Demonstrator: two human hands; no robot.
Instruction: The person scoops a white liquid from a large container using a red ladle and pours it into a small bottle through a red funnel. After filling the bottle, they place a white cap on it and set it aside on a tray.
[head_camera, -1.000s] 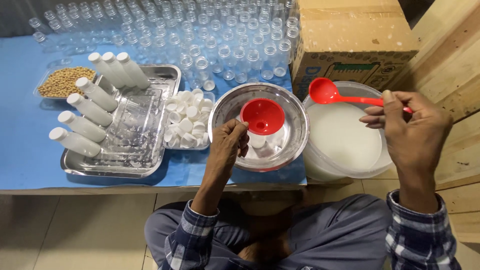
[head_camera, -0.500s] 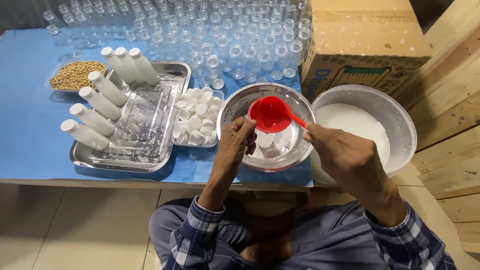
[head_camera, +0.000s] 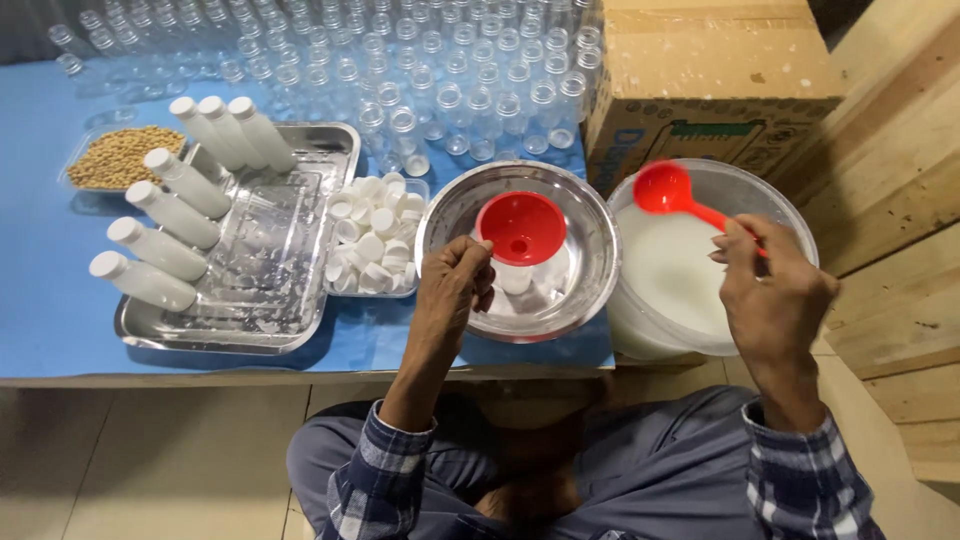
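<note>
At frame centre, the left hand (head_camera: 455, 285) pinches the red funnel (head_camera: 521, 228), seemingly atop a small bottle; rightward, the right hand (head_camera: 770, 290) grips the red ladle (head_camera: 680, 195), its handle slanting up-left over the white liquid tub (head_camera: 770, 195).

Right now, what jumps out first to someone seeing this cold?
The red funnel in the steel bowl at centre, steadied by the left hand. Beside it, the right hand holds a red ladle over a tub of white liquid. Filled white bottles lean along the metal tray on the left, with rows of empty clear bottles behind.
</note>
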